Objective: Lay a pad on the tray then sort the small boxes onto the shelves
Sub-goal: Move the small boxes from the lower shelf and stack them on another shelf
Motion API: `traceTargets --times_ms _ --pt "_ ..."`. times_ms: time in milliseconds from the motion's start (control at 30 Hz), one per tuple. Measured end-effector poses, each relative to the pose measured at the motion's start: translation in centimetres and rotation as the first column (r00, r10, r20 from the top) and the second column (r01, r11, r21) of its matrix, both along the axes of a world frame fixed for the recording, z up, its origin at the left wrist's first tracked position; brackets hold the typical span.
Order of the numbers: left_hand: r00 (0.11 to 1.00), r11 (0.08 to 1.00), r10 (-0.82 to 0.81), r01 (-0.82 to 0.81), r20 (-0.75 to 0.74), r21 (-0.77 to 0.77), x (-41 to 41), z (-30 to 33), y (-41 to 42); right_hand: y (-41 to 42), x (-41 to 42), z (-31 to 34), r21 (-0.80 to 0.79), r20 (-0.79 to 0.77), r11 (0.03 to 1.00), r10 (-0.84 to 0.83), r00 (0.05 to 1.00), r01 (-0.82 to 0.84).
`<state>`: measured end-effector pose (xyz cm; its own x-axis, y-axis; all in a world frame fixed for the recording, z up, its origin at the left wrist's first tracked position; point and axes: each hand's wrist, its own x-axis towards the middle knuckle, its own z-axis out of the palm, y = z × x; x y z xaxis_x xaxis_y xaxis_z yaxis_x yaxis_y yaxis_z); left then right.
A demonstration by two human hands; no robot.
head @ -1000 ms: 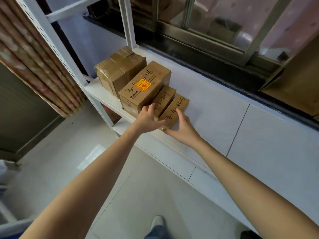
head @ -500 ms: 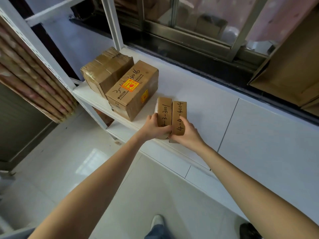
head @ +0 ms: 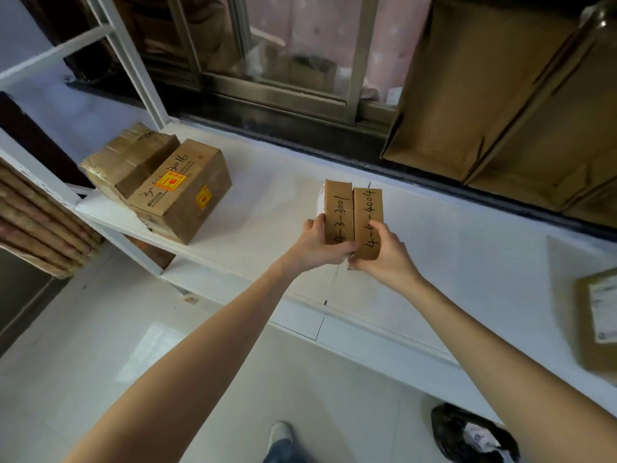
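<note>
Two small brown boxes stand side by side over the white shelf [head: 273,208]. The left box [head: 339,208] is marked 4-3-3001 and my left hand [head: 317,243] grips its near end. The right box [head: 367,212] is marked 4-4-4004 and my right hand [head: 384,252] grips its near end. The boxes touch along their long sides. Whether they rest on the shelf or hang just above it I cannot tell.
Two bigger cardboard boxes sit at the shelf's left end: one with orange stickers [head: 182,192] and a taped one [head: 130,162] behind it. Another labelled box [head: 597,319] lies at the right edge. Flat cardboard [head: 500,95] leans at the back right. A black bag [head: 470,432] lies on the floor.
Both hands have carried the two small boxes together to the right along the shelf, away from the larger boxes they stood against.
</note>
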<state>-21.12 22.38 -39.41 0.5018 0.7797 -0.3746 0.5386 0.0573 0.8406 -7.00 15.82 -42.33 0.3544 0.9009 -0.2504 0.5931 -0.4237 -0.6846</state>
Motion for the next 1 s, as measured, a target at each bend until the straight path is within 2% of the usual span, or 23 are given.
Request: traceTargets --times_ms 233,533,767,1000 --pt "0.988 0.99 -0.143 0.142 0.06 0.02 11.1 0.4 -7.9 -10.3 10.4 2.0 -0.009 -0.003 0.988 -0.152 0.988 0.152" --pt "0.955 0.955 -0.293 0.294 0.045 -0.03 21.6 -2.7 -17.4 -22.1 19.1 -0.4 -0.06 0.002 0.955 -0.292 0.956 0.292" --pt "0.942 0.94 -0.333 0.335 0.03 -0.069 25.9 -5.0 -20.9 -25.9 22.8 -2.8 -0.116 0.082 0.946 -0.295 0.952 0.303" --pt "0.941 0.934 -0.337 0.337 0.016 -0.12 28.0 -6.6 -22.9 -27.1 24.6 -4.7 -0.135 0.066 0.943 -0.299 0.952 0.305"
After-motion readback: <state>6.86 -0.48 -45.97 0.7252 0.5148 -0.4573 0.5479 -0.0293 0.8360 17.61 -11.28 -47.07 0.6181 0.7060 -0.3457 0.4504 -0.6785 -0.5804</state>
